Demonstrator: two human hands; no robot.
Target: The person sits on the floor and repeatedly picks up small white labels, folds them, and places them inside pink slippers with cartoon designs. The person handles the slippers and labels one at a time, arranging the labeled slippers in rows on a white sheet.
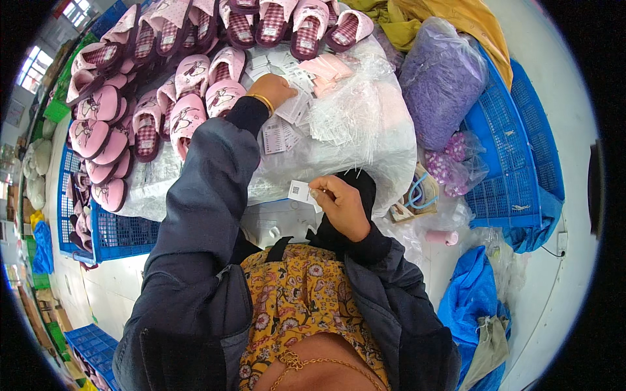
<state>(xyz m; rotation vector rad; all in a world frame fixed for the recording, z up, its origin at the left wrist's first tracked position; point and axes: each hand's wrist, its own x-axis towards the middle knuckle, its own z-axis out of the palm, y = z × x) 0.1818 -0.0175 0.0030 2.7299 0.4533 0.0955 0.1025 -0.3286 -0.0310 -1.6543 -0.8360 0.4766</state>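
One small white tag [297, 191] with a square code is being pinched by the right hand [339, 208], between thumb and forefinger, in front of the near edge of the tabletop [257, 184]. Its printed face is being left largely uncovered, and that grip seems worth preserving: the card should be gripped lightly by its end, so that it is not being creased and the code is being kept readable. The left hand [274, 91] is being rested with curled fingers on the spread of loose paper tags [282, 135]; whether any tag is being grasped there cannot be told, as the fingertips are being hidden. For clean handling, a single tag is probably best being drawn out by its edge, with the overlapping ones being pressed flat so that none are being dragged along.

Just beyond, a stack of pink cards [326, 68] is being kept beside the loose tags, and care is likely being called for so that the two kinds are not being mixed. To the right, crumpled clear plastic [355, 120] is being spread close by; snagging is best being avoided. Farther left, pink slippers [189, 116] with checked insoles are being kept in crowded rows, where sleeves could easily be caught.
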